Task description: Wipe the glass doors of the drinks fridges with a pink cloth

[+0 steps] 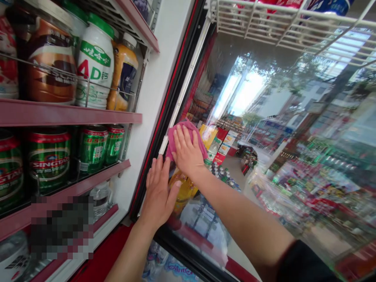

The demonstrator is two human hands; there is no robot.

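The open right hand (188, 152) presses a pink cloth (188, 126) on the glass door (235, 98), not clenching it; the open left hand (158, 194) lies flat. Pushing too hard could perhaps swing the door.

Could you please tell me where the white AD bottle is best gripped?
Take the white AD bottle around its upper body, from the front, over the wire rail: it stands upright, and the rail crosses lower down.

A black short sleeve (302, 264) with a thin reddish hem tops the person's bare right arm (243, 215); the left arm (132, 254) is also bare.
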